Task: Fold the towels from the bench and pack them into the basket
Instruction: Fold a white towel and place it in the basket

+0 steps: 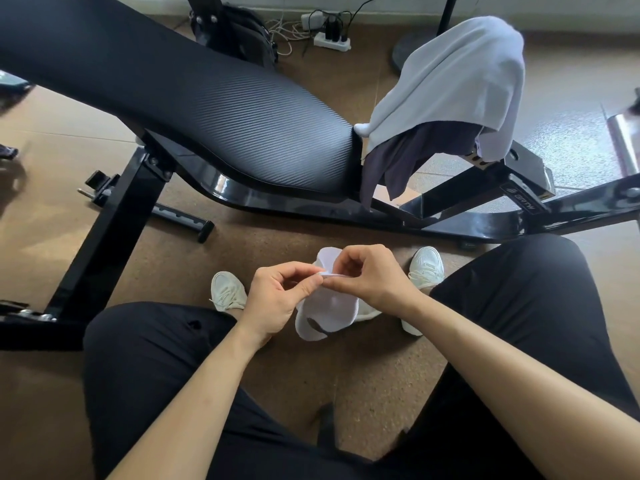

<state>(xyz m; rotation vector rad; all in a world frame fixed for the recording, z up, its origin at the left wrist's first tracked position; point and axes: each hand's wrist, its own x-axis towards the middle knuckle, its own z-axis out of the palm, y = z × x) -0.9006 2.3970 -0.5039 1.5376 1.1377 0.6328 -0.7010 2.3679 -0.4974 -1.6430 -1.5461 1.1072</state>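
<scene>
— Where was the small white fabric cloth (332, 313)?
— In front of the black padded bench (242, 116). The left hand (277, 299) pinched its top edge and the right hand (367, 275) pinched it just beside; both grips were clenched on it, its length hanging down.
— Any writing?
— Right of the pale grey towel (460, 81) draped on the bench end, a white frame label (523, 199), unreadable. No basket showed.

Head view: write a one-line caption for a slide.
The left hand and right hand pinch a white cloth; a pale towel drapes the bench.
</scene>
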